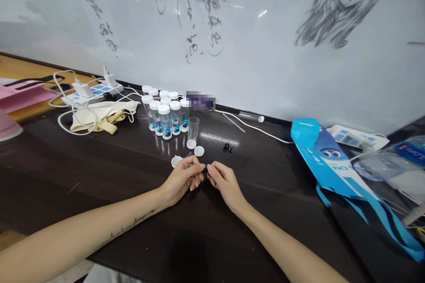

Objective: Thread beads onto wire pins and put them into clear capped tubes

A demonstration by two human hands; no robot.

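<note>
My left hand (186, 174) is closed in a pinch on a thin pale cord (188, 164), which runs out past its fingers toward a white cap (176, 161). Close beside it, my right hand (226, 181) pinches a small black piece (205, 170) at the fingertips; its kind is too small to make out. Beyond the hands, an uncapped clear tube (193, 132) stands upright, a second white cap (199, 151) near its base. Several small black pieces (228, 147) lie to the right. At the back left, white-capped clear tubes (164, 121) stand grouped, several with shiny blue pieces inside.
A whiteboard (252, 62) rises behind the dark table (133, 172). Power strips (94, 93) and a cream cloth bag (102, 115) lie left. Another capped tube (251, 116) lies along the back. At right are a blue bag (322, 154) and a plastic bottle (388, 166).
</note>
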